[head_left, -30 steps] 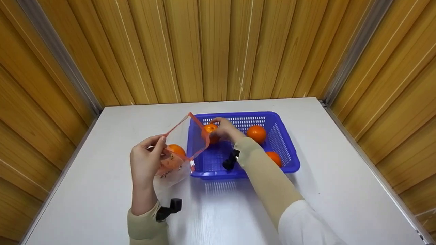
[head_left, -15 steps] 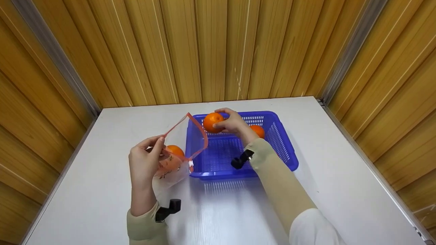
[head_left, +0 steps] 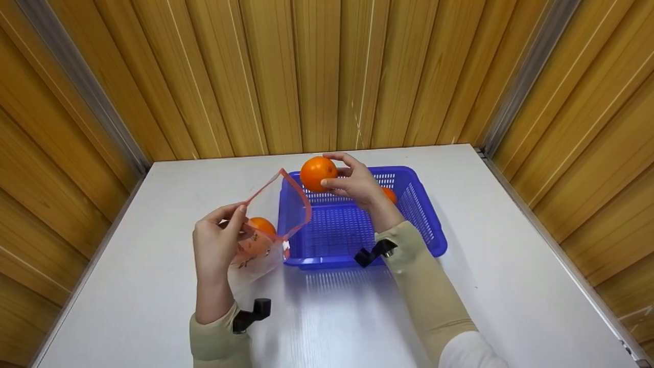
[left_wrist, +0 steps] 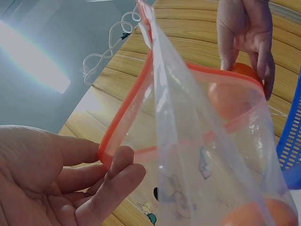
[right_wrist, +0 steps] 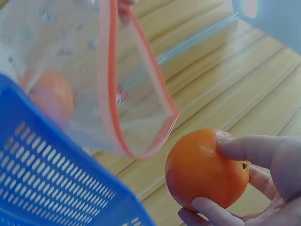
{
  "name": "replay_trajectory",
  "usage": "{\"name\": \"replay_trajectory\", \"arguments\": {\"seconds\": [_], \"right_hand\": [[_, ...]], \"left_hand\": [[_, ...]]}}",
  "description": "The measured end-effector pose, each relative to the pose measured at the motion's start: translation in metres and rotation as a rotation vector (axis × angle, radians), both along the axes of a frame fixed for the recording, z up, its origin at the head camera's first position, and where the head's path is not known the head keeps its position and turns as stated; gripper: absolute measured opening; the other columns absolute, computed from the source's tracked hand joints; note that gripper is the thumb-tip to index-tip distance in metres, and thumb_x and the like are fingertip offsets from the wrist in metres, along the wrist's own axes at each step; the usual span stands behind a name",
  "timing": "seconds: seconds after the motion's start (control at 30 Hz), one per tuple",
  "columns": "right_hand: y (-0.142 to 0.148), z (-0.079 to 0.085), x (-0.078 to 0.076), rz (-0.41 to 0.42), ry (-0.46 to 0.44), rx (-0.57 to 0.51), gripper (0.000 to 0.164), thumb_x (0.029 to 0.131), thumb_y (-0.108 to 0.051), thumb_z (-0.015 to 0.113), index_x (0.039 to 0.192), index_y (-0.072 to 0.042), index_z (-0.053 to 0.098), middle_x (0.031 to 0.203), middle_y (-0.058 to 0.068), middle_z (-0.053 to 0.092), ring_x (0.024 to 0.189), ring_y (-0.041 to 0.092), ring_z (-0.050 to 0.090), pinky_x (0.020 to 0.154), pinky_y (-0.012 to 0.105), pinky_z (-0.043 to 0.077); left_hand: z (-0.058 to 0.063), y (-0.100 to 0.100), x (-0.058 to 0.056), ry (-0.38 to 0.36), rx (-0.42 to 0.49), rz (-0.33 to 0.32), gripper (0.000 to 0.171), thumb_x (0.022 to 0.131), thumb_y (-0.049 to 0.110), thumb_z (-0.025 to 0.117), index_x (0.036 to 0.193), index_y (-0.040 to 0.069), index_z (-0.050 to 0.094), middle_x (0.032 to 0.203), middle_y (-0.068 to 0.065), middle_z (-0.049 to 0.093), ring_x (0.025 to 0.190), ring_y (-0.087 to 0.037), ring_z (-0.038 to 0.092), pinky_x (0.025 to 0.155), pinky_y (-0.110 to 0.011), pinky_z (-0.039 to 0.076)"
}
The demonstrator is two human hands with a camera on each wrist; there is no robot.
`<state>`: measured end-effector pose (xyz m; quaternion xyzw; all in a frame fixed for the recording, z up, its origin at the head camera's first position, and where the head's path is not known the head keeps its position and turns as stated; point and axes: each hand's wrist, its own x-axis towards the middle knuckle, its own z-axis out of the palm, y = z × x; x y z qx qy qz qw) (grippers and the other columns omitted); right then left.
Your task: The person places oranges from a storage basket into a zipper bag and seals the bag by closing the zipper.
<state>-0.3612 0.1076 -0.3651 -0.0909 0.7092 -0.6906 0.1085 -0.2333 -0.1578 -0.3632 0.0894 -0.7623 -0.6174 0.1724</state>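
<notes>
In the head view my left hand [head_left: 214, 248] pinches the red-edged rim of a clear zip bag [left_wrist: 181, 174] between thumb and fingers. The bag's mouth gapes in a diamond shape towards the right. Inside its lower part lies an orange [head_left: 259, 236], seen through the printed plastic. My right hand [head_left: 361, 185] holds another orange [head_left: 318, 174] by its sides, above the back left of the blue basket [head_left: 332, 261] and just right of the bag's mouth. From the right wrist, this orange [right_wrist: 204, 172] shows close beside the bag's rim, outside it, with thumb and fingers around it.
Another orange [head_left: 390, 195] lies in the basket, partly behind my right wrist. The basket stands on a white table [head_left: 127, 266] to the right of the bag. Wood-patterned walls [head_left: 317, 76] enclose the table at the back and sides.
My right hand has lifted an orange from the basket's left part, up above the rim. An orange at the basket's front right is now hidden by my arm. My left hand keeps its place.
</notes>
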Motion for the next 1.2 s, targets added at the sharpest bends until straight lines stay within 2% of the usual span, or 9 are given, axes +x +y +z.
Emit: {"name": "replay_trajectory", "arguments": {"seconds": [0.13,0.27,0.43,0.57,0.7,0.9,1.03,1.2], "right_hand": [[-0.002,0.005,0.015,0.044,0.056,-0.036,0.066,0.089,0.000,0.077,0.148,-0.014,0.052,0.139,0.024,0.056,0.123,0.037,0.064,0.099,0.045,0.060],[-0.007,0.008,0.031,0.093,0.105,-0.027,0.065,0.088,-0.001,0.077,0.147,-0.016,0.054,0.140,0.021,0.058,0.124,0.035,0.064,0.100,0.045,0.060],[-0.018,0.008,0.048,0.153,0.144,0.027,0.063,0.086,-0.004,0.080,0.143,-0.019,0.058,0.141,0.017,0.059,0.121,0.037,0.067,0.102,0.047,0.058],[-0.027,0.007,0.058,0.197,0.175,0.136,0.062,0.085,-0.007,0.082,0.141,-0.022,0.060,0.142,0.013,0.058,0.123,0.035,0.066,0.103,0.048,0.057],[-0.036,0.006,0.063,0.244,0.206,0.238,0.063,0.085,-0.007,0.082,0.141,-0.024,0.060,0.142,0.010,0.058,0.126,0.034,0.062,0.106,0.048,0.056],[-0.045,0.004,0.067,0.289,0.230,0.337,0.061,0.087,-0.005,0.080,0.142,-0.026,0.061,0.141,0.006,0.060,0.118,0.028,0.062,0.106,0.044,0.056],[-0.049,0.003,0.068,0.320,0.245,0.359,0.060,0.089,-0.005,0.079,0.143,-0.025,0.061,0.144,0.007,0.060,0.118,0.030,0.064,0.106,0.043,0.056],[-0.051,0.002,0.069,0.318,0.218,0.347,0.058,0.091,-0.005,0.077,0.143,-0.026,0.061,0.146,0.009,0.060,0.123,0.033,0.065,0.107,0.045,0.056]], "left_hand": [[0.001,0.000,0.000,-0.004,-0.005,0.002,0.024,0.100,0.015,0.068,0.113,-0.004,0.075,0.082,-0.012,0.070,0.059,-0.002,0.068,0.060,-0.018,0.061],[0.001,0.000,0.000,-0.004,-0.009,0.004,0.024,0.100,0.015,0.068,0.114,-0.004,0.075,0.082,-0.012,0.070,0.059,-0.002,0.068,0.060,-0.018,0.061],[0.000,0.000,0.000,-0.002,-0.014,0.006,0.025,0.100,0.014,0.069,0.115,-0.005,0.075,0.082,-0.010,0.069,0.059,-0.002,0.067,0.060,-0.018,0.061],[-0.001,0.001,-0.001,-0.018,-0.021,0.010,0.026,0.100,0.016,0.069,0.115,-0.004,0.075,0.084,-0.011,0.069,0.060,-0.003,0.067,0.060,-0.018,0.061],[-0.001,0.001,0.000,-0.031,-0.016,0.011,0.027,0.099,0.017,0.069,0.116,-0.004,0.075,0.084,-0.012,0.069,0.060,-0.005,0.067,0.059,-0.018,0.061],[-0.001,0.003,-0.001,-0.028,-0.022,-0.002,0.025,0.099,0.016,0.070,0.115,-0.002,0.076,0.083,-0.011,0.069,0.060,-0.006,0.068,0.060,-0.019,0.061],[0.000,0.003,-0.001,-0.032,-0.028,-0.006,0.026,0.099,0.016,0.070,0.116,-0.002,0.075,0.083,-0.010,0.069,0.061,-0.006,0.068,0.061,-0.019,0.061],[0.000,0.002,-0.001,-0.034,-0.045,0.003,0.026,0.099,0.017,0.070,0.116,-0.002,0.076,0.084,-0.012,0.069,0.062,-0.007,0.068,0.060,-0.019,0.061]]}}
